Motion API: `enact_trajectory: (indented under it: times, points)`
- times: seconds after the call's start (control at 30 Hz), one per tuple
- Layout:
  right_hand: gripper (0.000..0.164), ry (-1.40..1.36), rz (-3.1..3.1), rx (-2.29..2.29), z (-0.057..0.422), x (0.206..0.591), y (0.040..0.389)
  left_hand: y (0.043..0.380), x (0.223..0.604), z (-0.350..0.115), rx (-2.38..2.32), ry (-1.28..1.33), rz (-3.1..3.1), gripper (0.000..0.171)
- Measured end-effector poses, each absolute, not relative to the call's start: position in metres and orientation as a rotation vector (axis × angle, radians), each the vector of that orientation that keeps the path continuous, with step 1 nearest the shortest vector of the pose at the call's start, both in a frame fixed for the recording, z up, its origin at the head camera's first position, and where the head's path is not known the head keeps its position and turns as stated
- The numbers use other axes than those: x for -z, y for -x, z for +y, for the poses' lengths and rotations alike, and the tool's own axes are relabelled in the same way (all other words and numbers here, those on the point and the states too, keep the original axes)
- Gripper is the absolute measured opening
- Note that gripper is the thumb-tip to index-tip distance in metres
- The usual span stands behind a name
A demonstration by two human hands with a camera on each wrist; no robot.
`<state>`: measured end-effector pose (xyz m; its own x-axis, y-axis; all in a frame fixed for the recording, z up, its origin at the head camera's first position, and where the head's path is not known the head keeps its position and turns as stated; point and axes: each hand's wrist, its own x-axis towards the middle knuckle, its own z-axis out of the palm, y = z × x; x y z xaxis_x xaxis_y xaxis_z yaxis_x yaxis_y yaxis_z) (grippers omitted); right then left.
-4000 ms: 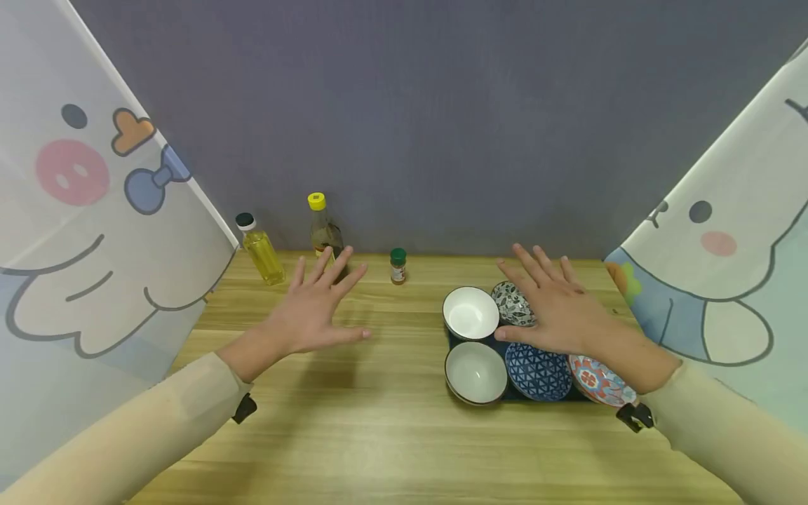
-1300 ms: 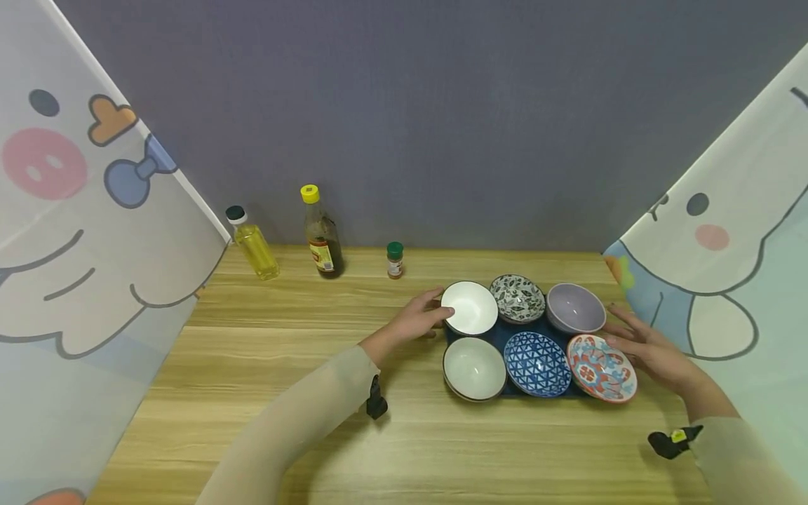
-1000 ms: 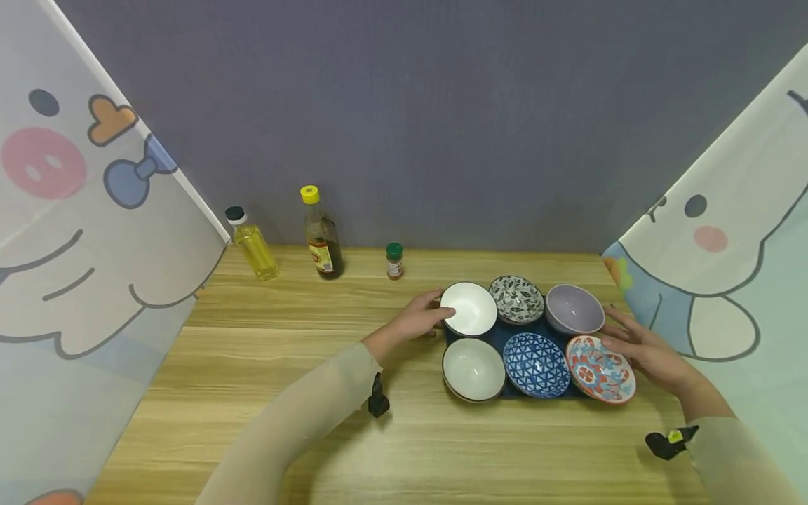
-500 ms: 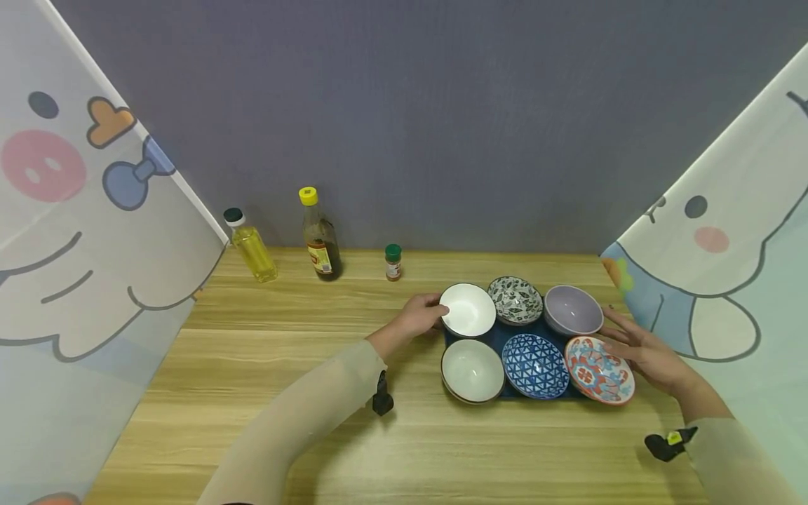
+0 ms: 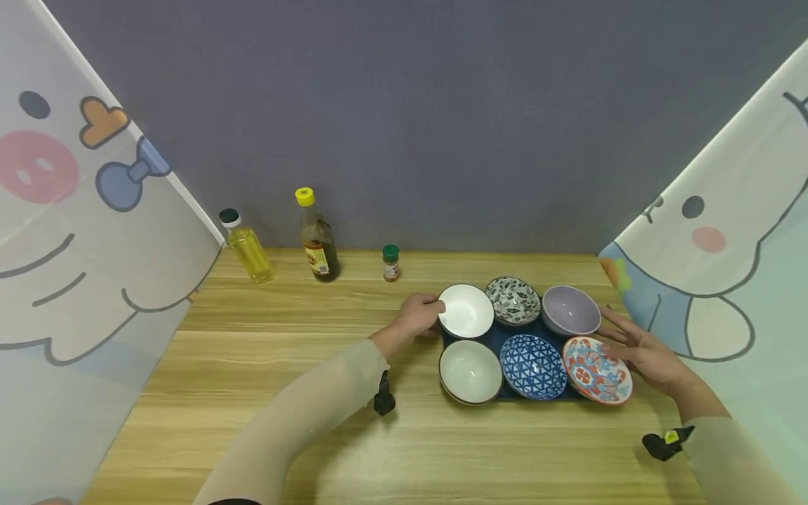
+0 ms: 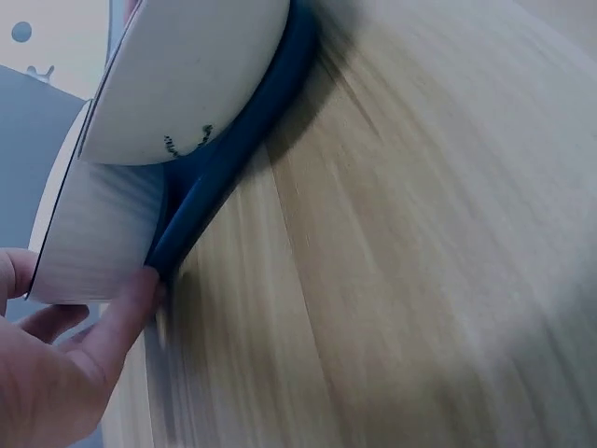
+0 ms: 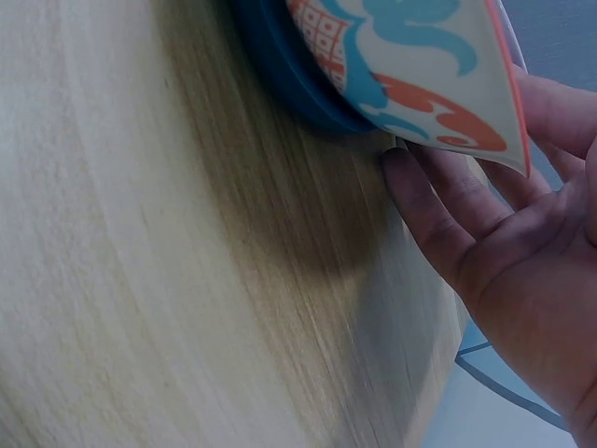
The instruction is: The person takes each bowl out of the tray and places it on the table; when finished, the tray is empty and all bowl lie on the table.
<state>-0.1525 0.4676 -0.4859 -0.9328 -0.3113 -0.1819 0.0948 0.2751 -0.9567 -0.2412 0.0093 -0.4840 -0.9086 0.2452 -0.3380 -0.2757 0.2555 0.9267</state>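
A dark blue tray (image 5: pixel 491 338) bears several bowls in two rows. At its left end my left hand (image 5: pixel 418 315) has its thumb on the rim of a white bowl (image 5: pixel 466 311); in the left wrist view a fingertip (image 6: pixel 145 278) meets the tray's end. My right hand (image 5: pixel 647 358) is at the opposite end, thumb over the rim of a red-and-blue patterned bowl (image 5: pixel 596 372), fingertips (image 7: pixel 399 168) low by the tray's end beneath that bowl. Also on the tray are a leaf-patterned bowl (image 5: pixel 513 301), a purple bowl (image 5: pixel 571 311), a blue triangle-patterned bowl (image 5: pixel 533 368) and a pale grey bowl (image 5: pixel 470 373).
Along the back of the wooden table (image 5: pixel 284 322) stand a yellow oil bottle (image 5: pixel 252 256), a dark sauce bottle with a yellow cap (image 5: pixel 319 252) and a small green-capped spice jar (image 5: pixel 391 264). A grey panel (image 5: pixel 404 126) rises behind, with cartoon-printed curtains at both sides.
Both hands were spread above the table; the left has moved right to the tray's left end, the right outward and down to its right end. The tray and bowls show no clear movement.
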Motion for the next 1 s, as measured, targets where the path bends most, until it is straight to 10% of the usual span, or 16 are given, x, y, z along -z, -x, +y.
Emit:
enact_trajectory:
  times: [1.0]
  points:
    - [0.07, 0.193, 2.227, 1.559, 0.463, 0.476, 0.163, 0.24, 0.457, -0.028, -1.763, 0.014, 2.064, 0.035]
